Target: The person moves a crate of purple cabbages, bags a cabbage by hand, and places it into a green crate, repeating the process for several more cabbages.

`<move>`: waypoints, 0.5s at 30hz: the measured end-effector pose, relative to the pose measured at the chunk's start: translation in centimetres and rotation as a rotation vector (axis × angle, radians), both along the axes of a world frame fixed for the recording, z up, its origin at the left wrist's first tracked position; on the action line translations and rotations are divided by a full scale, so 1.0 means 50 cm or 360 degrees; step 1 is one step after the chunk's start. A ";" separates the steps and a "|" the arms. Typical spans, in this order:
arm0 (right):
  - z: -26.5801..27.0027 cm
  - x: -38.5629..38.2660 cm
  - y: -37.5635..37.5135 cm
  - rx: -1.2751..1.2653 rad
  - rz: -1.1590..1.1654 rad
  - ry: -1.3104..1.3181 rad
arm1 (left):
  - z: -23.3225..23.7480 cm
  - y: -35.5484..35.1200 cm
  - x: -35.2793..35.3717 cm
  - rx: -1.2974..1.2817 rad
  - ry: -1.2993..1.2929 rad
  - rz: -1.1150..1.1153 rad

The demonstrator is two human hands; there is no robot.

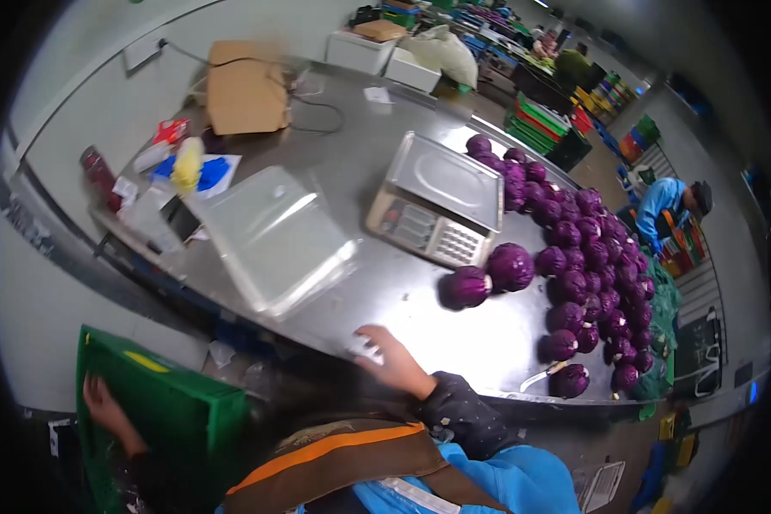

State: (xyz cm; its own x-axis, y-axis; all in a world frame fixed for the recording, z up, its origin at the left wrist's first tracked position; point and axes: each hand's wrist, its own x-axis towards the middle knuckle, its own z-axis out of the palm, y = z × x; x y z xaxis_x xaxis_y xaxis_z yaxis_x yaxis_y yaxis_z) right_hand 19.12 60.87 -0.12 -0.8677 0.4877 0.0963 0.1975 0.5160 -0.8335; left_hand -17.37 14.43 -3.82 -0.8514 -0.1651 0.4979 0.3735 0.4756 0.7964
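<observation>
My left hand [107,409] is low at the left and grips the edge of a green plastic crate [180,411] that stands below the table. My right hand [392,360] rests with its fingers spread on the near edge of the steel table [419,300]. Its fingertips touch a small whitish scrap [361,347]. Two red cabbages [488,276] lie just beyond it, in front of a weighing scale [441,206]. Many more red cabbages [586,265] form a long pile along the table's right side.
A knife [542,375] lies by the nearest cabbages at the table's edge. A stack of clear plastic sheets [274,231] sits left of the scale. A cardboard box [244,86] and small clutter lie further off. A person in blue [672,201] bends among coloured crates at the right.
</observation>
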 end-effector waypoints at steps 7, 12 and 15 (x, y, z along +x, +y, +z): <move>-0.002 0.330 0.506 0.0489 -0.1363 -0.0023 | 0.017 0.815 0.120 -0.1163 -0.0181 -0.1403; 0.068 0.370 0.602 0.0660 -0.1251 -0.0276 | -0.154 0.885 0.104 -0.1862 -0.0110 -0.1238; 0.067 0.295 0.520 0.0006 -0.0678 -0.0031 | -0.113 0.887 0.136 -0.1858 -0.0142 -0.1270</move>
